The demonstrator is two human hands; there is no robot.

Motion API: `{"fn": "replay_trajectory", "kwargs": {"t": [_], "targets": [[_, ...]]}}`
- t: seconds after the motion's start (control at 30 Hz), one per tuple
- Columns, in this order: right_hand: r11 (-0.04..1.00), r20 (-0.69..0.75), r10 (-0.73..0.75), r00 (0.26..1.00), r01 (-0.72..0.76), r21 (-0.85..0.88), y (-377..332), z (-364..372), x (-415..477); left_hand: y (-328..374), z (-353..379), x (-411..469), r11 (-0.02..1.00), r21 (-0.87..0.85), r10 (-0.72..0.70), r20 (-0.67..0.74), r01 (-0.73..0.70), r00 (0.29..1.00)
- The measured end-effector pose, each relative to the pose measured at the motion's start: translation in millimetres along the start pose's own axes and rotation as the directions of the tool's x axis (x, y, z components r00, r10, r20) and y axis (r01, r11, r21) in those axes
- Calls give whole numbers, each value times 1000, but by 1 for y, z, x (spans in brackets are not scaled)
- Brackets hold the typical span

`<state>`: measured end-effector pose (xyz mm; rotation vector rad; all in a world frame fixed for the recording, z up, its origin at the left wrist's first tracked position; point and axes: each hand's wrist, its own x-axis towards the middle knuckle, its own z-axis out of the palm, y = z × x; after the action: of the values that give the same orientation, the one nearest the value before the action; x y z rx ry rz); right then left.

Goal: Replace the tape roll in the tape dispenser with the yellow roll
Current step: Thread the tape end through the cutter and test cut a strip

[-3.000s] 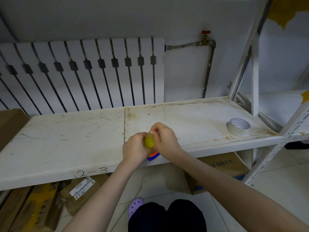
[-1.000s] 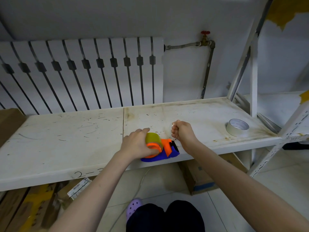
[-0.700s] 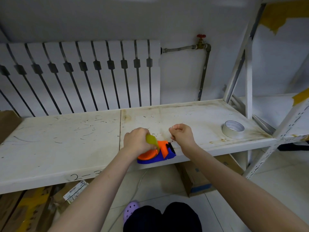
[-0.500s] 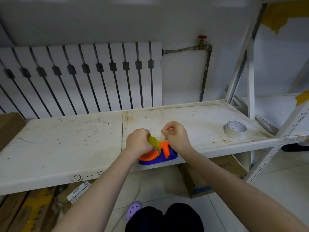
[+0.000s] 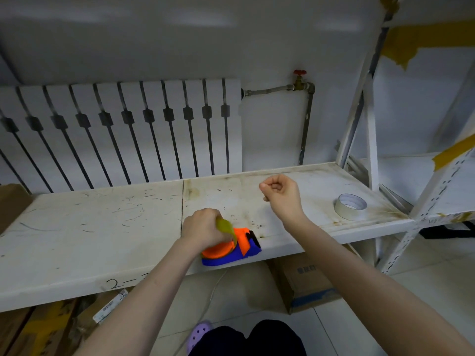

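Two hands over the shelf [image 5: 84, 227]. Left hand [image 5: 203, 228] fingers curl around the yellow roll [image 5: 225, 226], pressing it on the orange-and-blue tape dispenser [image 5: 231, 249] at the shelf's front edge. Right hand [image 5: 281, 192] is raised above the shelf, fingers pinched closed near the thumb; whether tape is between them, can't tell. White tape roll [image 5: 350, 206] lies flat far right on the shelf, well apart from both.

The tape dispenser [image 5: 231, 249] sits at the shelf's [image 5: 90, 227] front edge, a tape roll [image 5: 350, 206] far right.
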<state>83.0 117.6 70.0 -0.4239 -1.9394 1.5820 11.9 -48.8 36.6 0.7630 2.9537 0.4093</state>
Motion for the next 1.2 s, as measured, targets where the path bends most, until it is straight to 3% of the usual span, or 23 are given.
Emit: {"fn": "replay_trajectory", "kwargs": {"t": [0.17, 0.43, 0.77, 0.93, 1.0, 1.1, 1.2], "targets": [[967, -67, 240, 969, -232, 108, 34, -8, 7, -12, -11, 1, 1000, -1, -7, -8, 7, 1000], [799, -94, 563, 821, -511, 317, 83, 3, 5, -32, -12, 4, 999, -42, -25, 20, 26, 999], [820, -85, 557, 826, -531, 213, 98, 16, 5, -37, -26, 33, 999, 31, -42, 202, 36, 978], [789, -93, 601, 794, -571, 225, 109, 19, 3, -26, -23, 31, 986, 164, -24, 269, -22, 963], [790, -94, 602, 793, -574, 218, 113, 20, 3, -14, -16, 24, 978, 178, 73, 204, -110, 976], [784, -97, 607, 789, -574, 237, 115, 21, 2, 4, 3, 18, 952, 155, 268, 0, -265, 963], [781, -96, 605, 790, -566, 263, 116, 20, 1, 10, 18, 20, 935, 193, 311, -50, -296, 949]]}}
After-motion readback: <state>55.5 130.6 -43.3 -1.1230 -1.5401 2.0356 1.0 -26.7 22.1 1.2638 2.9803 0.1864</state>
